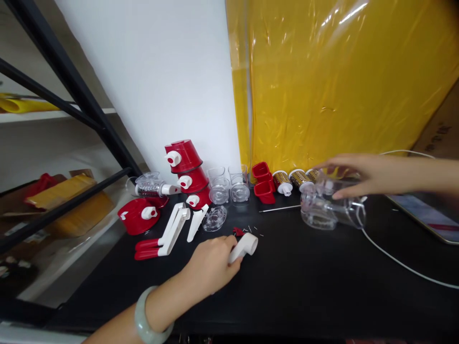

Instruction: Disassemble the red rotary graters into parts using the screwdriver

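My left hand (211,263) is closed around a white elbow-shaped plastic piece (245,246), whose round open end points away to the right. Just beyond it lie a small red plastic part (238,231) and several tiny screws (250,228). At the right, my right hand (346,174) grips a clear plastic housing (322,210) from above, thumb on the near side and fingers over the top. The hand is slightly blurred. A thin metal rod (279,208), perhaps a screwdriver shaft, reaches up to the housing's left edge.
Red grater bodies (193,181) stand stacked at the back. Left of the hands are red-and-white handles (168,236) and a red base (138,216). Clear cups (229,186), red pieces (263,184) and grater drums (282,181) line the wall. A phone (426,215) and white cable (398,270) lie right.
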Available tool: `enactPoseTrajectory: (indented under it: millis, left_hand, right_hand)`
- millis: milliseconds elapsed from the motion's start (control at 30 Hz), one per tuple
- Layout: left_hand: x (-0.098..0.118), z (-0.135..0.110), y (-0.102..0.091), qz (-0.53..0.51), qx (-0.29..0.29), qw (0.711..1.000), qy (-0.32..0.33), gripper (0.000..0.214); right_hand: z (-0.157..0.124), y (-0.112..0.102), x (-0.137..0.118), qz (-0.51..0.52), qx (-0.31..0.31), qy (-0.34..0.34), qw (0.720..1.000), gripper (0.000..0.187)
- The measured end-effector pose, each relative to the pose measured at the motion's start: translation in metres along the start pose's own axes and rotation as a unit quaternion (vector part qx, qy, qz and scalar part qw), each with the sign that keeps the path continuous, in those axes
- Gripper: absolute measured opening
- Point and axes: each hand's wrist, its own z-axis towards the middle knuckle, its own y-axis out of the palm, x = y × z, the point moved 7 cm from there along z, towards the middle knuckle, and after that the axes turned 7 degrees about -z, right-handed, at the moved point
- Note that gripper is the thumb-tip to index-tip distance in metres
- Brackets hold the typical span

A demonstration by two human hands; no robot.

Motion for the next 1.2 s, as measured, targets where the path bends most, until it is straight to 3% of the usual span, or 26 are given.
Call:
enactPoseTrajectory:
  millis: [33,133,200,267,433,633,867,1033,1200]
  left_hand:
    - [-0.002,-0.001,-0.002,-0.003,0.004,1.0,-0.005,0.016]
    - [-0.006,-0.002,-0.008,-0.006,0.012,1.0,-0.02,0.016]
    - [-0.006,-0.004,-0.01,-0.007,0.018,1.0,-0.019,0.015]
    - [-0.004,-0.005,-0.013,-0.012,0.025,1.0,-0.014,0.014]
    - [-0.002,-0.008,-0.017,-0.03,0.023,0.999,-0.022,0.014]
    - [-0.01,-0.011,-0.026,-0.062,0.026,0.997,-0.044,0.015]
    - [-0.027,-0.01,-0.032,-0.169,0.054,0.984,-0.012,0.02]
    - [-0.038,0.01,-0.042,-0.368,0.051,0.927,0.04,0.03]
    - [-0.044,0.036,-0.059,-0.487,0.118,0.865,0.038,0.035]
  right_hand:
    - [0.004,-0.007,0.017,0.024,-0.022,0.009,0.999,0.081]
    - [0.022,-0.032,0.081,0.017,-0.007,0.055,0.998,0.097]
    - [0.034,-0.034,0.119,-0.024,-0.022,0.065,0.997,0.083]
    - [0.046,-0.029,0.146,-0.076,-0.03,0.062,0.995,0.069]
    - [0.066,0.001,0.185,-0.129,-0.031,0.094,0.987,0.064]
    - [0.076,0.031,0.205,-0.132,-0.024,0.104,0.985,0.042]
    - [0.075,0.038,0.208,-0.138,-0.019,0.124,0.982,0.058]
    - [0.071,0.04,0.199,-0.154,-0.022,0.135,0.979,0.062]
    - [0.067,0.026,0.166,-0.194,0.014,0.127,0.973,0.066]
